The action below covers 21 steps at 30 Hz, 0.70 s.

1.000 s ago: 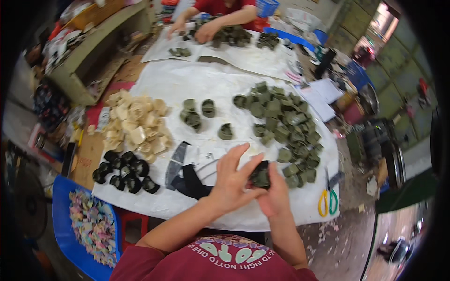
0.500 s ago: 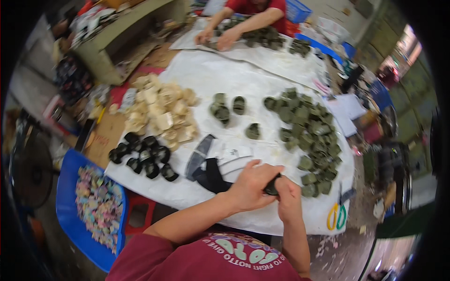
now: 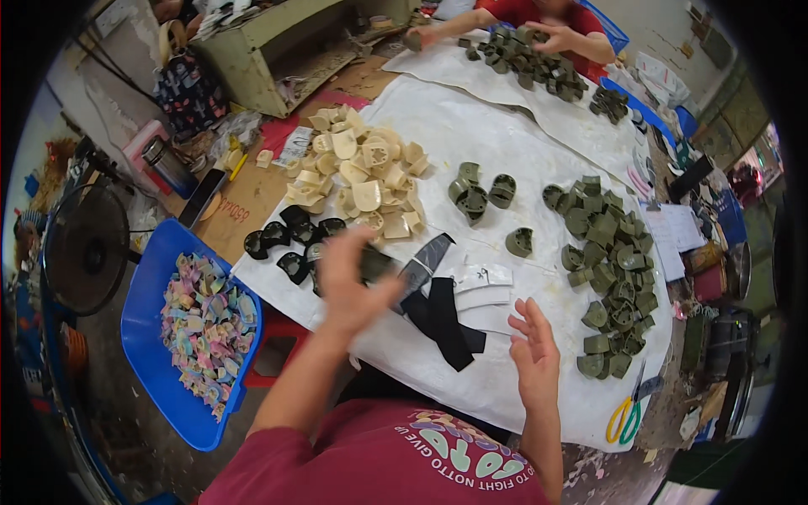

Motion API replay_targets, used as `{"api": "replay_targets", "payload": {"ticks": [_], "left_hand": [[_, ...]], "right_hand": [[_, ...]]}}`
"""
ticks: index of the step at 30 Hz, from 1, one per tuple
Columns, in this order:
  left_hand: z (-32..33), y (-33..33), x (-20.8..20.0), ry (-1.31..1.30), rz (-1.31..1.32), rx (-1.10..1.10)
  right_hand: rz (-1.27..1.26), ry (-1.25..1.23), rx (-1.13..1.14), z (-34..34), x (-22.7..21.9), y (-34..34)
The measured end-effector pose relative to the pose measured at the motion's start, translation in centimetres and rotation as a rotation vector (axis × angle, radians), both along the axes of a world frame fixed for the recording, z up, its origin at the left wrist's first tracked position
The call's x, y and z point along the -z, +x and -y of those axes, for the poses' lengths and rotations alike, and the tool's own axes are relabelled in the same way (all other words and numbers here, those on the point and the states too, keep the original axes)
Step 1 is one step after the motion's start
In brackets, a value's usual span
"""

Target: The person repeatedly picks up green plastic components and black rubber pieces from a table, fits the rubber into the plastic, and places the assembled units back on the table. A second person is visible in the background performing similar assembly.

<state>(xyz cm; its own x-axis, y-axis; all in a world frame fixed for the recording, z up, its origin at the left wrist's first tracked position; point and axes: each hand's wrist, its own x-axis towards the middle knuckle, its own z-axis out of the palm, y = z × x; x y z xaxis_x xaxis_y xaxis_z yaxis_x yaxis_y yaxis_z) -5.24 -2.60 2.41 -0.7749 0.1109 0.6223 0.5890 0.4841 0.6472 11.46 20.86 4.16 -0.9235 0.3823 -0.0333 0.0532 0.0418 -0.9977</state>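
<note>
My left hand (image 3: pixel 343 282) is over the left side of the white sheet, blurred by motion. Between its thumb and fingers is a dark, curved cup-shaped piece (image 3: pixel 375 264), next to a group of black cup-shaped pieces (image 3: pixel 292 268). My right hand (image 3: pixel 536 352) hovers open and empty above the sheet, its fingers apart. Between the hands lie crossed black strips (image 3: pixel 450 324), a grey strip with a dark tip (image 3: pixel 427 263) and white strips (image 3: pixel 486 295). Several olive-green cup-shaped pieces (image 3: pixel 519 242) rest beyond them.
Beige pieces (image 3: pixel 368 168) are heaped at the far left, olive-green ones (image 3: pixel 608 261) at the right. Scissors (image 3: pixel 624 421) lie at the right edge. A blue bin (image 3: pixel 156 366) of pastel scraps stands at left. Across the table a person in red (image 3: pixel 581 25) handles green pieces.
My hands have come apart. The left has swung left toward the black pieces with a dark piece; the right has let go and opened. The view has shifted, and the co-worker's hands have spread apart.
</note>
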Motion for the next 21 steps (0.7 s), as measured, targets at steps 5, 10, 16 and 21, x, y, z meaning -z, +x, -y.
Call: {"api": "replay_targets", "payload": {"ticks": [5, 10, 16, 21], "left_hand": [[9.3, -3.7, 3.4, -0.337, 0.235, -0.417], [9.2, -3.7, 4.2, -0.295, 0.223, -0.436], [1.0, 1.2, -1.0, -0.103, -0.061, -0.078], [-5.0, 6.1, 0.2, 0.358, 0.33, 0.324]], "right_hand": [[0.049, 0.312, -0.011, 0.5, 1.6, -0.4], [0.087, 0.486, 0.01, 4.2, 3.2, -2.4], [-0.163, 0.91, -0.005, 5.6, 4.2, -5.9], [-0.055, 0.033, 0.058, 4.0, 2.8, -4.2]]}}
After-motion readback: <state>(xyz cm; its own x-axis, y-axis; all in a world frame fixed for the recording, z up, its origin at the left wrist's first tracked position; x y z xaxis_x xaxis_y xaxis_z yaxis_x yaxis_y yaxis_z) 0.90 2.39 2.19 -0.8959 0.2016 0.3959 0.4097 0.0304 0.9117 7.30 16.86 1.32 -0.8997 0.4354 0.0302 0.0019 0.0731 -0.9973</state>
